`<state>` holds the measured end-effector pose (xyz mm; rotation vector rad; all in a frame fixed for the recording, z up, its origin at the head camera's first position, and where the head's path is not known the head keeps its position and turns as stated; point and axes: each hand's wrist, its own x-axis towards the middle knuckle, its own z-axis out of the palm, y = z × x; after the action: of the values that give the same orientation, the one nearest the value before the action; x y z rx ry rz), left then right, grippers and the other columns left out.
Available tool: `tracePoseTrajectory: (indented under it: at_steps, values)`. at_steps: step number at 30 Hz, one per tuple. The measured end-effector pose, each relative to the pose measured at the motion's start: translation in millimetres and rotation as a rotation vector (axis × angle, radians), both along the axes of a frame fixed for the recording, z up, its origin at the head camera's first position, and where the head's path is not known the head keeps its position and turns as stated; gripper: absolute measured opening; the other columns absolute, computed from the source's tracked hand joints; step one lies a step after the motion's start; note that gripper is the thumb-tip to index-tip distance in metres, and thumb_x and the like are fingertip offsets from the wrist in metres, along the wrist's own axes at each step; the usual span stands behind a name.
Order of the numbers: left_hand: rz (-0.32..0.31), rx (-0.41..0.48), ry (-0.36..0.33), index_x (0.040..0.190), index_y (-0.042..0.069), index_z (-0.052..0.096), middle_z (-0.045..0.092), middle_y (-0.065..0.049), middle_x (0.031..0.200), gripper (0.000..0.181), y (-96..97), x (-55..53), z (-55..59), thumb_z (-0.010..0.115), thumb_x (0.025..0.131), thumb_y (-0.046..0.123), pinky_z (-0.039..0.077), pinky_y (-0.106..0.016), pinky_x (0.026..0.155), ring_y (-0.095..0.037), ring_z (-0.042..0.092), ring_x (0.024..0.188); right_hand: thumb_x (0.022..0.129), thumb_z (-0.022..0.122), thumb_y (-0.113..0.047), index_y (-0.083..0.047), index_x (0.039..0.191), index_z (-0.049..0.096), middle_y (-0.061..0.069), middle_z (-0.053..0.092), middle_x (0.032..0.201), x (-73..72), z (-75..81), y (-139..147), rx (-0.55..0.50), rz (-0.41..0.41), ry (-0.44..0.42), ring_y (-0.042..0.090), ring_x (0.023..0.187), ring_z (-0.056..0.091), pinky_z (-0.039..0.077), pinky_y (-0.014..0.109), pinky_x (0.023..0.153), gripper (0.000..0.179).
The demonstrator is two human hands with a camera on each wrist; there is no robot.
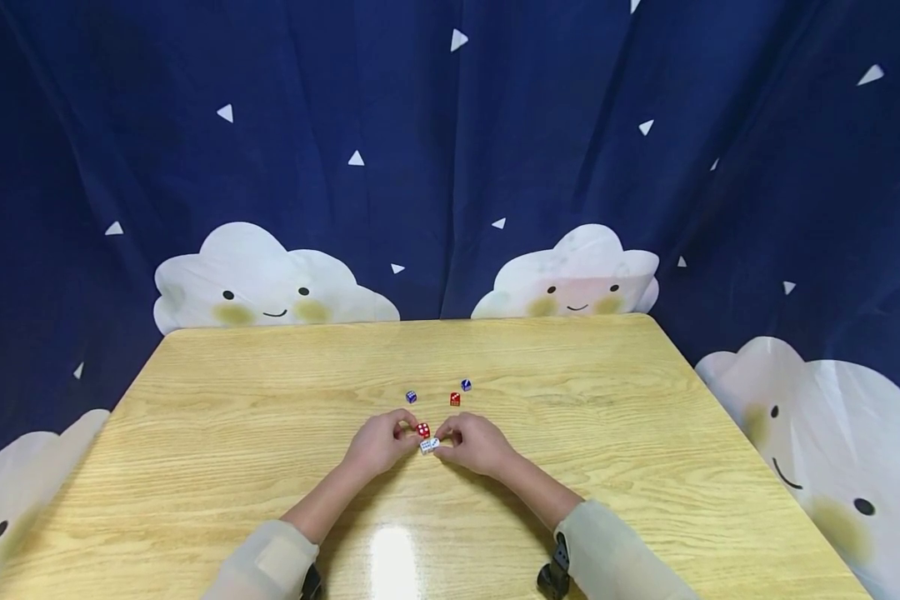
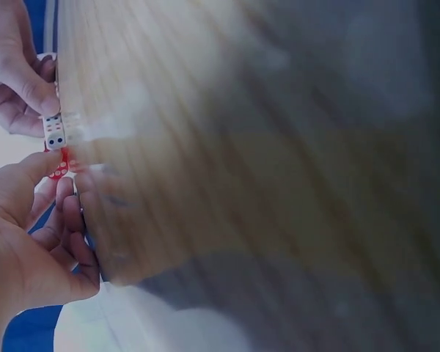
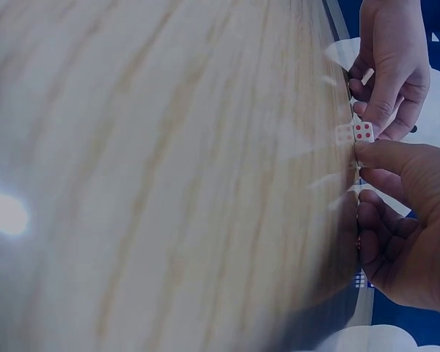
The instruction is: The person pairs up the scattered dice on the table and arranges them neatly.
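My left hand (image 1: 381,442) pinches a red die (image 1: 423,430) between thumb and fingers, low over the table. Facing it, my right hand (image 1: 476,443) has thumb and forefinger at a white die (image 1: 435,443). Another white die (image 1: 425,447) sits against that one, just below the red die. From the left wrist, the red die (image 2: 61,166) shows by the left thumb, partly covered, with a white die (image 2: 53,132) between the two hands. In the right wrist view the right thumb lies at a white die (image 3: 364,132) with red pips.
Beyond the hands lie a blue die (image 1: 411,397), another red die (image 1: 455,399) and a second blue die (image 1: 467,385). All are on the wooden table (image 1: 270,375). A dark blue curtain (image 1: 420,200) with white clouds hangs behind and beside it.
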<state>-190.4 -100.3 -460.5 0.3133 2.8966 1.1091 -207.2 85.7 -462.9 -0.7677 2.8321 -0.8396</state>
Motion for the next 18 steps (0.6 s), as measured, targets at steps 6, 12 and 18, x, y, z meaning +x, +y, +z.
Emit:
tracePoseTrajectory:
  at_steps: [6,12,18]
  values:
    - [-0.022,0.013,0.021,0.09,0.014,0.06,0.044,0.004,0.054,0.014,0.6,0.1,-1.2,0.064,0.079,0.022,0.024,-0.019,0.043,-0.007,0.032,0.045,0.072,0.07,-0.029,-0.017,0.087,0.066,-0.008,0.05,0.062,-0.2,0.2,-0.1,0.005,0.0,0.008,0.004,0.052,0.041,0.035,0.018,0.048,0.02]
    - [-0.036,0.024,0.005,0.091,0.013,0.059,0.041,0.004,0.053,0.015,0.9,0.5,-0.7,0.063,0.08,0.021,0.022,-0.019,0.041,-0.007,0.03,0.044,0.073,0.069,-0.03,-0.017,0.088,0.066,-0.008,0.05,0.063,0.6,1.2,0.1,0.015,0.0,0.003,0.004,0.053,0.041,0.034,0.019,0.048,0.02]
    - [-0.043,0.024,-0.005,0.092,0.013,0.059,0.039,0.005,0.052,0.015,0.9,0.2,-0.3,0.063,0.08,0.022,0.021,-0.019,0.041,-0.007,0.028,0.043,0.073,0.069,-0.029,-0.017,0.087,0.066,-0.008,0.05,0.063,1.2,4.1,-0.1,0.014,0.005,-0.001,0.004,0.053,0.041,0.035,0.019,0.049,0.019]
